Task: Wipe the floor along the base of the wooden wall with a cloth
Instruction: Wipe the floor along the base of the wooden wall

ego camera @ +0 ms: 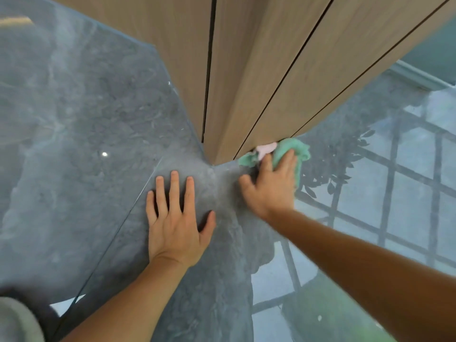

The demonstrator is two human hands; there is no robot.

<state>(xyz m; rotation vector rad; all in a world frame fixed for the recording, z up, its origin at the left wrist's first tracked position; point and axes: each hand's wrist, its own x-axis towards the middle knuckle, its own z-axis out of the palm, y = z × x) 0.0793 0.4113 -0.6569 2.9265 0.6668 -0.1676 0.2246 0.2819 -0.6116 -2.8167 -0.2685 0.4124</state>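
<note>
A green cloth with a pink patch (291, 149) lies on the glossy grey floor (86, 119), pressed against the base of the wooden wall (246, 70) just right of its corner. My right hand (271, 186) lies on top of the cloth, fingers spread and pushing it down. My left hand (176, 218) rests flat on the floor to the left, fingers apart, holding nothing, a short way in front of the wall's corner.
The wooden wall has narrow dark vertical gaps between panels and forms an outward corner (209, 161). A tile joint (128, 213) runs diagonally left of my left hand. The polished floor on the right reflects a window grid and foliage (345, 154).
</note>
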